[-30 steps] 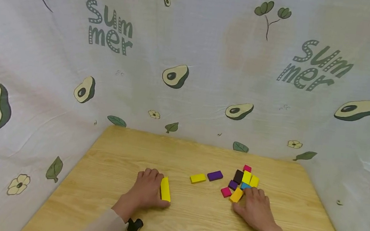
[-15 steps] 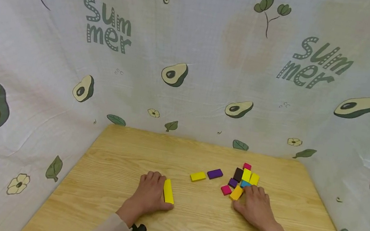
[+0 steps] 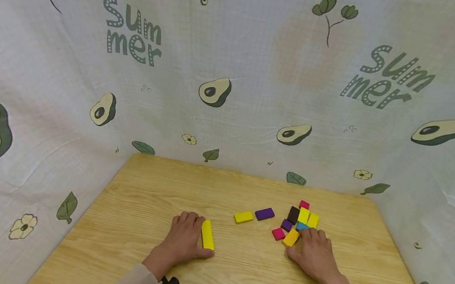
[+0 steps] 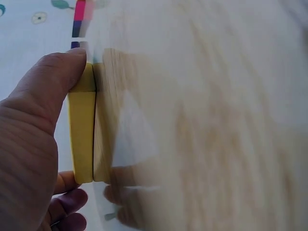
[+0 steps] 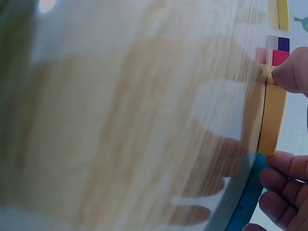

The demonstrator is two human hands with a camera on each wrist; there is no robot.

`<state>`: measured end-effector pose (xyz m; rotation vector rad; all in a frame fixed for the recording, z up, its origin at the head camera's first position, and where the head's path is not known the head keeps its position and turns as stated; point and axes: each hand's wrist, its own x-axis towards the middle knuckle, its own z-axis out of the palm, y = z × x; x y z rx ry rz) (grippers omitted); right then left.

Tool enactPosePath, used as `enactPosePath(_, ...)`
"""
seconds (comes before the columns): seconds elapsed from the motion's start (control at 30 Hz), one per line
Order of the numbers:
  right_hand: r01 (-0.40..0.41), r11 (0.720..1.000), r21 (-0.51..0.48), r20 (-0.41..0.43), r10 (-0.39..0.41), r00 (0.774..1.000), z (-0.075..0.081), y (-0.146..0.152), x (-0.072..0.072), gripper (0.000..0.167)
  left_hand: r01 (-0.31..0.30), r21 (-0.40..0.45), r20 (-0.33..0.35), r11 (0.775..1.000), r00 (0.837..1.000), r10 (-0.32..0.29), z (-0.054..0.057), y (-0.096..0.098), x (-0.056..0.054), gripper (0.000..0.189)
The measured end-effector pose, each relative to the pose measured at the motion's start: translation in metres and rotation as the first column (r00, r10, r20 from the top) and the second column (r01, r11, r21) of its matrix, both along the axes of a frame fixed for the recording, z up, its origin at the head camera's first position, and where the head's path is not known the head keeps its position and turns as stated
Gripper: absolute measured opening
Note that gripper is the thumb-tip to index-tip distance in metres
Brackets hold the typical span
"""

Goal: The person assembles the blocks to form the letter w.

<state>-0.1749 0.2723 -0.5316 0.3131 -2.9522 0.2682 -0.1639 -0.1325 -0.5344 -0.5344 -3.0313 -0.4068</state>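
Note:
On the left of the wooden table, my left hand (image 3: 185,239) holds a long yellow block (image 3: 207,235) by its ends. The left wrist view has the thumb at one end of this yellow block (image 4: 83,130) and a fingertip at the other; the block stands on the tabletop. My right hand (image 3: 315,255) pinches an orange block (image 3: 291,237) endwise, at the near side of a cluster of blocks. Beside it in the right wrist view lies a blue block (image 5: 248,197), close to the curled fingers. The right hand partly covers this blue block in the head view.
The cluster also has a black block (image 3: 293,214), two yellow blocks (image 3: 304,215), a small purple block (image 3: 286,225) and pink blocks (image 3: 278,234). Between the hands lie a yellow block (image 3: 243,217) and a purple block (image 3: 264,214). A printed cloth (image 3: 249,130) walls the table's back and sides.
Over the first half second my left hand slid slightly right with the long yellow block, then stayed still. My right hand keeps its place at the orange block.

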Motion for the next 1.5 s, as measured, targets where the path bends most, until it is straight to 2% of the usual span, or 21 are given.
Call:
enactPosePath(0.17,0.001,1.0,-0.004,0.005,0.0,1.0,-0.001,-0.001,0.0,0.061,0.013,0.027,0.004,1.0,1.0,-0.013,-0.001,-0.003,0.001,0.101)
enactPosePath(0.3,-0.002,1.0,-0.011,0.011,0.002,1.0,0.0,-0.003,0.0,0.062,0.052,0.059,-0.007,0.997,0.999,-0.051,-0.002,-0.008,0.005,0.095)
enactPosePath(0.43,-0.005,1.0,-0.014,0.015,0.005,1.0,0.001,-0.004,0.0,0.062,0.105,0.066,-0.057,0.992,0.993,-0.101,-0.002,-0.015,0.01,0.079)
enactPosePath(0.63,-0.004,1.0,-0.011,0.013,0.004,1.0,0.001,-0.005,-0.001,0.061,0.179,0.041,-0.135,0.983,0.976,-0.172,-0.002,-0.021,0.017,0.059)
enactPosePath(0.9,-0.012,1.0,-0.004,0.007,0.012,1.0,0.004,-0.007,-0.002,0.062,0.197,0.047,-0.06,0.979,0.979,-0.194,-0.001,-0.022,0.019,0.052)
enactPosePath(1.07,-0.036,0.999,-0.018,-0.053,0.035,0.998,0.015,-0.011,-0.003,0.062,0.196,0.07,-0.03,0.978,0.981,-0.194,-0.001,-0.02,0.019,0.055)
enactPosePath(1.27,-0.103,0.993,-0.054,-0.129,0.095,0.987,0.035,-0.04,-0.014,0.059,0.202,0.073,-0.015,0.977,0.979,-0.201,-0.001,-0.019,0.018,0.055)
enactPosePath(1.37,-0.16,0.986,-0.051,-0.163,0.15,0.975,0.039,-0.063,-0.023,0.056,0.202,0.076,-0.008,0.976,0.979,-0.202,0.0,-0.019,0.018,0.056)
enactPosePath(1.5,-0.232,0.971,-0.059,-0.148,0.222,0.964,0.042,-0.1,-0.033,0.054,0.202,0.08,0.0,0.976,0.979,-0.203,-0.002,-0.02,0.018,0.057)
